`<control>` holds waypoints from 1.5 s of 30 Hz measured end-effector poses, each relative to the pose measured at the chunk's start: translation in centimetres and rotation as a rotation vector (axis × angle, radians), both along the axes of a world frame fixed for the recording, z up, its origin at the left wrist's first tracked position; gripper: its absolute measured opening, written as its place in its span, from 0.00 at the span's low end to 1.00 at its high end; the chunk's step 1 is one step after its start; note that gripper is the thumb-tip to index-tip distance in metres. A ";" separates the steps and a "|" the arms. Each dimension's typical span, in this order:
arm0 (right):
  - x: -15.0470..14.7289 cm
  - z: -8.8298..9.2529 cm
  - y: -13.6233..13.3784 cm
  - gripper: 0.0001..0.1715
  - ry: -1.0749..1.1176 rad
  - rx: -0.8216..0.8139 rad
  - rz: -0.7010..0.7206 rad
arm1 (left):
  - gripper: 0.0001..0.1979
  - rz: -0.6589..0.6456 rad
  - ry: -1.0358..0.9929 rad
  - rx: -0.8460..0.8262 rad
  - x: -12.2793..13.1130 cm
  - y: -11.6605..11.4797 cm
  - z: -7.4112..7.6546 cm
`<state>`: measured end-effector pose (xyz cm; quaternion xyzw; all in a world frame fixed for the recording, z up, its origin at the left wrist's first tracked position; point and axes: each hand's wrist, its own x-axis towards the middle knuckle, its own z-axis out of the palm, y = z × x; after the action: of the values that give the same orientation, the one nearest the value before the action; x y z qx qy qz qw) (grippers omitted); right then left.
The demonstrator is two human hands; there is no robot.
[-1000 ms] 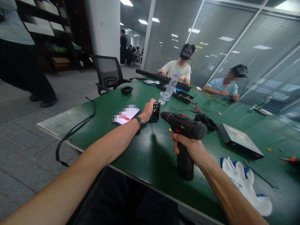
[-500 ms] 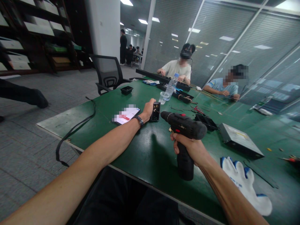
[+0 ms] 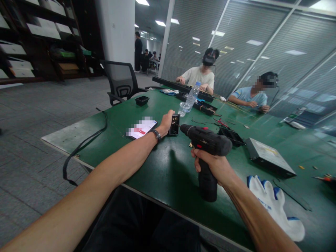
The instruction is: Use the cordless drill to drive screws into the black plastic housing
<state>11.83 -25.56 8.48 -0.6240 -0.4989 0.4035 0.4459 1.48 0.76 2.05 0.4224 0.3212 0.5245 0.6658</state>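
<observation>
My right hand [image 3: 214, 166] grips the handle of a black cordless drill [image 3: 207, 140] whose nose points left toward a small black box [image 3: 173, 125]. That box stands upright on the green table [image 3: 162, 168], and my left hand [image 3: 166, 122] holds it from the left side. A dark band circles my left wrist [image 3: 156, 134]. A phone [image 3: 141, 130] with a lit screen lies flat just left of that hand.
A white-and-blue work glove [image 3: 274, 206] lies by my right forearm. A flat silver drive [image 3: 269, 156], black parts and wires, a water bottle [image 3: 192, 95] and a plastic cup [image 3: 183, 109] sit farther back. Two seated people work at the far end. A black strap [image 3: 84, 143] hangs off the left edge near an office chair [image 3: 121, 83].
A person walking at the far left has passed out of view. My hands, the drill and the box have stayed put.
</observation>
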 end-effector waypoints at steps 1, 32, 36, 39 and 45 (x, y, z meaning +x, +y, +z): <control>0.0 0.0 0.0 0.16 -0.002 0.000 0.001 | 0.18 0.008 0.004 0.000 0.0 0.0 0.0; -0.3 0.2 0.1 0.14 0.008 -0.001 -0.013 | 0.18 0.015 -0.016 -0.004 0.2 0.1 0.0; -0.5 0.4 0.0 0.14 0.020 -0.014 -0.022 | 0.18 0.007 -0.014 -0.002 0.2 0.2 0.0; -0.7 0.6 -0.1 0.14 0.019 -0.017 -0.021 | 0.18 0.012 -0.013 0.000 0.2 0.1 0.0; -0.5 0.6 -0.1 0.13 0.004 -0.007 -0.012 | 0.18 0.017 -0.010 -0.009 0.1 -0.2 0.1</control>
<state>11.31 -25.67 9.04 -0.6277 -0.4930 0.4039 0.4470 1.62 0.61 2.16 0.4140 0.3238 0.5307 0.6649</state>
